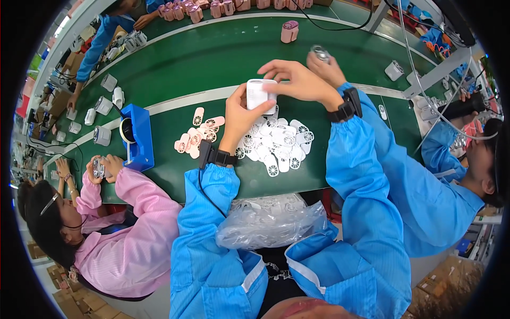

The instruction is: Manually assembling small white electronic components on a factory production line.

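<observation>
My left hand [239, 114] is closed around a small white plastic housing [256, 97] with rounded corners, held upright above the table. Over the housing's right edge reaches my right hand [300, 81], its fingers spread and the fingertips at the housing's face; whether they touch it is hard to tell. Just below my hands lies a loose pile of flat white covers [281, 142], each with a round spoked grille. Left of my left wrist is a smaller pile of similar pink covers [197, 132].
A blue tape dispenser [139, 139] stands left on the green table [212, 58]. A clear plastic bag [271, 223] lies at my lap. A co-worker's hand [326, 66] reaches in beside my right arm. One pink device [289, 32] stands farther back. Cables [411, 53] hang at right.
</observation>
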The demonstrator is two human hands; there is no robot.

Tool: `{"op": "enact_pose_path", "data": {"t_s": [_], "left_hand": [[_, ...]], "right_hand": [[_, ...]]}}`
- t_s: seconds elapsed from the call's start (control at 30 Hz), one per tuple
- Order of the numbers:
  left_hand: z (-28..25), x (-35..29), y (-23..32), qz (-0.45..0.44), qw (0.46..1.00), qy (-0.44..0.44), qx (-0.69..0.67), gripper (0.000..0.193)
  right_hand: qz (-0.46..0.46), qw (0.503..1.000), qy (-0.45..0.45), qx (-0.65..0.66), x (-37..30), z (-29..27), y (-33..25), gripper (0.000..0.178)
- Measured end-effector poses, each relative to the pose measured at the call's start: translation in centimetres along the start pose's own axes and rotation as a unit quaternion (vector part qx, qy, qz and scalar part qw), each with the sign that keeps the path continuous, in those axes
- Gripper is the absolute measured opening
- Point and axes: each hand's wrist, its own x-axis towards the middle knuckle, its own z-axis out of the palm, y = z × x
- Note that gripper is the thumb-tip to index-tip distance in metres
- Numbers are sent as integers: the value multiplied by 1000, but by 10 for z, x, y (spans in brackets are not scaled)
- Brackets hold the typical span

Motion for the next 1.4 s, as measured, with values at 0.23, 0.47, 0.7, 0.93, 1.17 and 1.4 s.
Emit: {"op": "enact_pose_path", "data": {"t_s": [0.23, 0.47, 0.7, 0.93, 1.17, 1.4], "left_hand": [[3, -2, -6, -107, 970, 188, -111, 43], [5, 0, -14, -126, 974, 183, -47, 40], [-1, -2, -13, -143, 975, 167, -27, 40], [-12, -7, -22, -153, 975, 147, -72, 40], [-8, -5, -19, -111, 989, 98, 29, 40], [15, -16, 1, -56, 997, -45, 26, 47]], "right_hand": [[-97, 972, 62, -207, -44, 41, 65, 32], [-45, 965, 95, -239, -66, 26, 79, 26], [20, 979, 139, -148, -68, 29, 71, 24], [-27, 935, 139, -324, -62, 40, 87, 13], [10, 945, 300, -130, -58, 24, 33, 8], [-105, 943, 314, 32, -64, 48, 25, 17]]}}
